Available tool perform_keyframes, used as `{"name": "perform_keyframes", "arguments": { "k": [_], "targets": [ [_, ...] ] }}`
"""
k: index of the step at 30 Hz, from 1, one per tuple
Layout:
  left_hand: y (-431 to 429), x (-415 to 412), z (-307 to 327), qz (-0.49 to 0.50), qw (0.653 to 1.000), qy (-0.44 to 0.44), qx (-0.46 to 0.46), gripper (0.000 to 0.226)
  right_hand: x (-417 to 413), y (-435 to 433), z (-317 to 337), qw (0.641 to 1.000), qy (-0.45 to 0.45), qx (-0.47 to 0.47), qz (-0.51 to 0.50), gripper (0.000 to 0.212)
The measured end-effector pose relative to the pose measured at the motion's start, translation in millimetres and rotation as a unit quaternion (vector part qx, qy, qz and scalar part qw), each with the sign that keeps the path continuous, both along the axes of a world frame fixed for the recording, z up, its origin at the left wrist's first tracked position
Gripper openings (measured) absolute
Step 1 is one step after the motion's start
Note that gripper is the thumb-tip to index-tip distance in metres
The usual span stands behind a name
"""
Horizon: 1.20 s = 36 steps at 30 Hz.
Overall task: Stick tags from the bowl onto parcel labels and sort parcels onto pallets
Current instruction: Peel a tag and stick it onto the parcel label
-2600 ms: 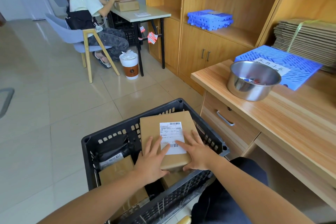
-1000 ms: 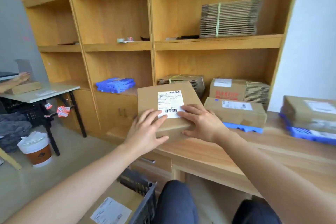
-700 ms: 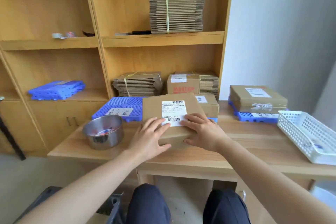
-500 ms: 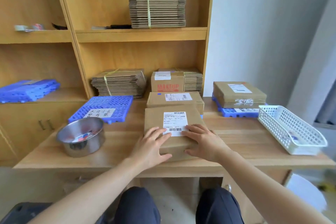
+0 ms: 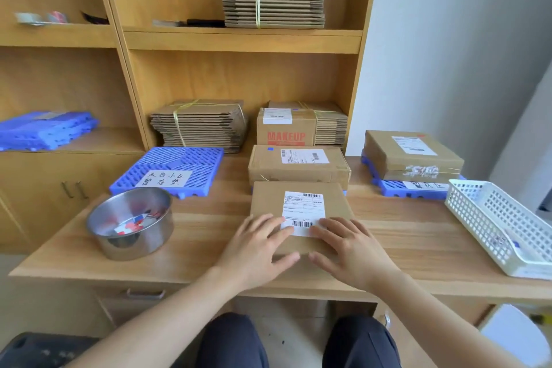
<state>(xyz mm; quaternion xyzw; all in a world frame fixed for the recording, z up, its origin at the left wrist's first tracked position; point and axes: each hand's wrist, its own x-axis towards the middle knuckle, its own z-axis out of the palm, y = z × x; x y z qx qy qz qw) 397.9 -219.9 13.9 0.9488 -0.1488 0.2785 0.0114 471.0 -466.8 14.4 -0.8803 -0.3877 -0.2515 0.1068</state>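
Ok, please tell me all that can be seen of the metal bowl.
The metal bowl is round, shiny steel with near-straight walls, upright on the wooden desk at its left front, just before a blue pallet with a handwritten label. Small red, white and blue tags lie inside. No hand touches it.

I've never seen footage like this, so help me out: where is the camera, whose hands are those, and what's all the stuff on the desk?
No machine here: a person wears one camera on the head, looking down at their own arms. The left hand and right hand rest with flat fingers on a cardboard parcel on the wooden desk, touching its white label. Left of it stands a steel bowl holding small coloured tags, and behind that a blue pallet. A second parcel lies just behind the first; a third parcel sits on a second blue pallet to the right. A white basket is at the far right.
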Motion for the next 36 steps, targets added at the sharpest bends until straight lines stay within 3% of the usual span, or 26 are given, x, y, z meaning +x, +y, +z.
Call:
{"name": "perform_keyframes", "arguments": {
  "k": [6,11,19,23,28,36],
  "targets": [
    [46.1,18.7,32.4,0.041,0.999,-0.02,-0.028,0.046,31.5,45.7,50.9,1.0,0.019,-0.02,0.001,0.052],
    [104.0,17.7,42.5,0.107,0.992,-0.052,-0.034,0.034,55.8,124.7,75.9,0.995,0.048,-0.026,0.08,0.03],
    [210.4,-14.6,46.3,0.216,0.974,-0.044,-0.052,0.027,48.3,270.9,89.9,0.977,0.032,-0.035,0.207,0.023],
    [255.8,-40.4,46.5,0.276,0.959,-0.039,-0.059,0.033,45.5,330.0,83.5,0.965,0.065,-0.083,0.241,0.032],
    [290.3,-60.9,33.8,0.313,0.947,-0.015,-0.071,0.037,39.7,377.3,74.6,0.952,0.111,-0.121,0.26,0.024],
    [311.4,-78.2,18.2,0.317,0.944,0.031,-0.088,0.042,28.5,434.4,50.5,0.911,0.196,-0.232,0.277,0.026]
  ]
}}
